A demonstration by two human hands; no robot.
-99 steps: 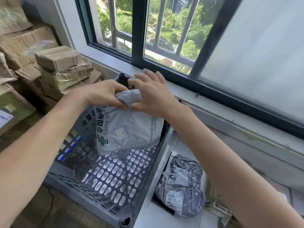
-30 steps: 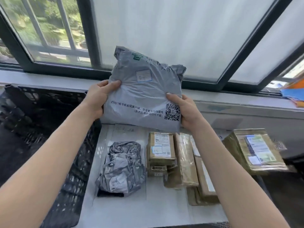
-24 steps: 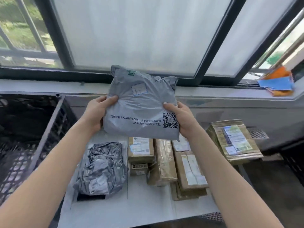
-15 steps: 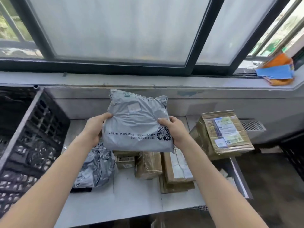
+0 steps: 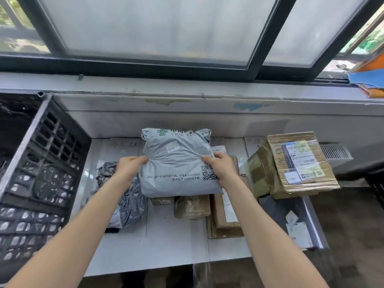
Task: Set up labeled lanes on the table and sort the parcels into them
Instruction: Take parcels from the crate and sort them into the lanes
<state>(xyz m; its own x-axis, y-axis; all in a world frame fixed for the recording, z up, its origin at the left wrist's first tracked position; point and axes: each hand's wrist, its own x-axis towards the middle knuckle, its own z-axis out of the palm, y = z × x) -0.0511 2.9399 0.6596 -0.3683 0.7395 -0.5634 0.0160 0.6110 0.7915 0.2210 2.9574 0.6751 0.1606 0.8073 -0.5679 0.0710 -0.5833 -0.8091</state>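
I hold a grey China Post mailer bag point(image 5: 176, 161) with both hands over the middle lane of the white table point(image 5: 172, 242). My left hand point(image 5: 129, 167) grips its left edge and my right hand point(image 5: 218, 167) grips its right edge near the QR code. Under the bag lie several brown taped boxes point(image 5: 192, 206). A crumpled silver-grey bag point(image 5: 128, 204) lies in the left lane. A large cardboard box point(image 5: 297, 165) with shipping labels sits in the right lane. Handwritten paper lane labels point(image 5: 122, 144) show at the table's back edge.
A black plastic crate point(image 5: 37, 173) stands against the table's left side. The windowsill point(image 5: 187, 96) and dark-framed window run along the back. Blue and orange cloths point(image 5: 369, 82) lie on the sill at right. Small papers point(image 5: 299, 231) lie at the table's right end.
Both hands lifted the grey mailer out of the crate, carried it right over the table, and have lowered it toward the boxes in the middle lane.
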